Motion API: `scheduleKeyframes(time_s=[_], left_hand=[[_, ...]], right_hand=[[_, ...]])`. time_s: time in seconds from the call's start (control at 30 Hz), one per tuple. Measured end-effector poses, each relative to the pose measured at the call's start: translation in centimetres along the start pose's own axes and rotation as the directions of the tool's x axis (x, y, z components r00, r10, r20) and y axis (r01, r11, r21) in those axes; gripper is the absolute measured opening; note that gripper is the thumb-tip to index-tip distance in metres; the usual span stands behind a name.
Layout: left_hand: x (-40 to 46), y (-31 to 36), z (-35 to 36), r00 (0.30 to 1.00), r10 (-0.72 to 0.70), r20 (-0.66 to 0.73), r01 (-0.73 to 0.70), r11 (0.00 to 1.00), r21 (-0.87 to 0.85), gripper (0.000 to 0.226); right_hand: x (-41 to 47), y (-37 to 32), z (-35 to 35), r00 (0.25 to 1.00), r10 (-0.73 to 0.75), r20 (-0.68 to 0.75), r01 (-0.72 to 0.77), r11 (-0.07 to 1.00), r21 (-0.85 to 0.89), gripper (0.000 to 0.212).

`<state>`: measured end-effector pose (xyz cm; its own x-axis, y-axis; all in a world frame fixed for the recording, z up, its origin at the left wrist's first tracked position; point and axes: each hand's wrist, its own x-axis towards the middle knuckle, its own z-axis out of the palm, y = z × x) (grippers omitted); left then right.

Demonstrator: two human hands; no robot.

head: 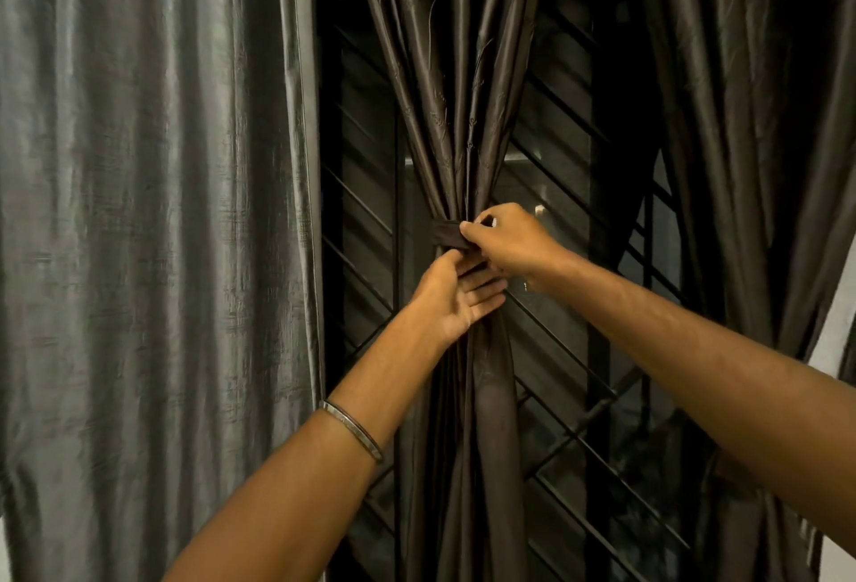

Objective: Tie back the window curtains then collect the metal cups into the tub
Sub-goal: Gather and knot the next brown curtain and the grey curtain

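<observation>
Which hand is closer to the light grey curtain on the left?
Left. The left hand lies right of the grey curtain, apart from it; the right hand lies farther right, pinching the band.

no readable text, no labels, no brand marks, no numbers, no signs anywhere in view

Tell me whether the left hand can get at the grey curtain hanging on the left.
Probably yes. Nothing stands between the left hand and the grey curtain, only bare window grille behind; it would have to leave the tie band that the right hand pinches.
</observation>
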<state>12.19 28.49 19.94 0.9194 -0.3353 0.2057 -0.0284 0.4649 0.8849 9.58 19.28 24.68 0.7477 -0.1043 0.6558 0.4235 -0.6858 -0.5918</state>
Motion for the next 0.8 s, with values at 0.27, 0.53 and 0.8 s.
scheduleKeyframes(time_s=[0.27, 0.53, 0.8], left_hand=[[0.3, 1.3, 1.7, 0.999, 0.029, -0.015, -0.031, 0.986, -0.166, 0.032], [0.5, 0.8, 3.5, 0.989, 0.078, -0.126, -0.109, 0.958, -0.266, 0.029], [-1.9, -0.2, 2.2, 0.966, 0.168, -0.199, -0.175, 0.984, -0.017, 0.012]], right_hand=[[-1.2, -0.9, -1.1, 0.965, 0.138, 0.222, -0.177, 0.97, 0.168, 0.024], [1.2, 0.7, -3.6, 0.981, -0.175, -0.079, 0.138, 0.929, -0.345, 0.024], [2.1, 2.4, -3.7, 0.943, -0.236, -0.236, 0.171, 0.949, -0.266, 0.007]])
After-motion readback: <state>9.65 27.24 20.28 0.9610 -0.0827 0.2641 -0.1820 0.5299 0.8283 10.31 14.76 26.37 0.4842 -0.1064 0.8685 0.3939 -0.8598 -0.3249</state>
